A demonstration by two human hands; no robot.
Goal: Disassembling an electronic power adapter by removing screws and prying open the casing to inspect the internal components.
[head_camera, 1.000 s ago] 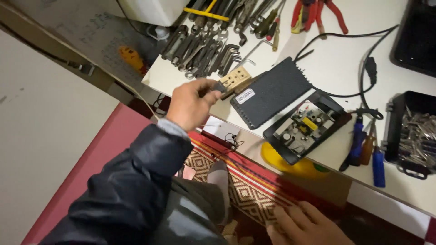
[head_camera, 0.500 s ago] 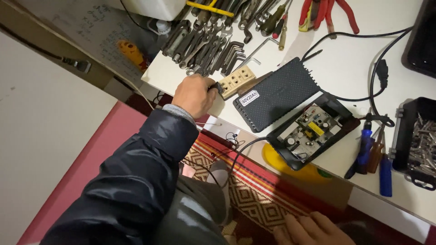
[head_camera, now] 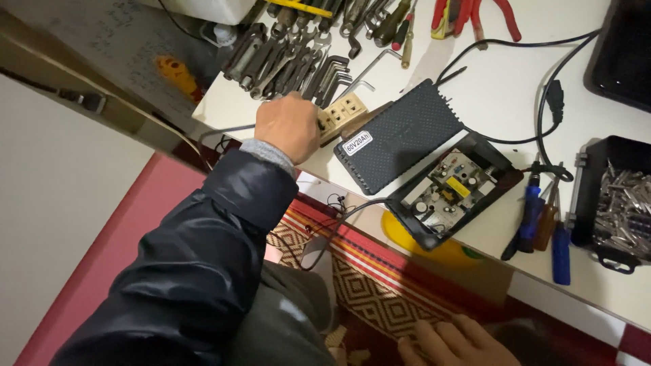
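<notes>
The left hand (head_camera: 288, 127) reaches up over the near edge of the white table (head_camera: 502, 95), its fingers curled closed around one end of a beige socket strip (head_camera: 341, 112). The strip lies flat on the table close to that edge, its far end touching the corner of a black ribbed charger cover (head_camera: 400, 135). Just behind the hand a row of wrenches and hex keys (head_camera: 291, 57) crowds the table, leaving little room on that side. Right of the cover sits the opened charger base with its circuit board (head_camera: 447, 190), which reaches to the table's near edge; a black cable (head_camera: 542, 115) loops across the bare white surface beyond it. Farther right, blue-handled screwdrivers (head_camera: 549, 224) lie beside a black tray of metal parts (head_camera: 620, 203). The right hand (head_camera: 454, 342) rests low at the bottom of the view, well apart from the table, fingers loosely spread and holding nothing.
</notes>
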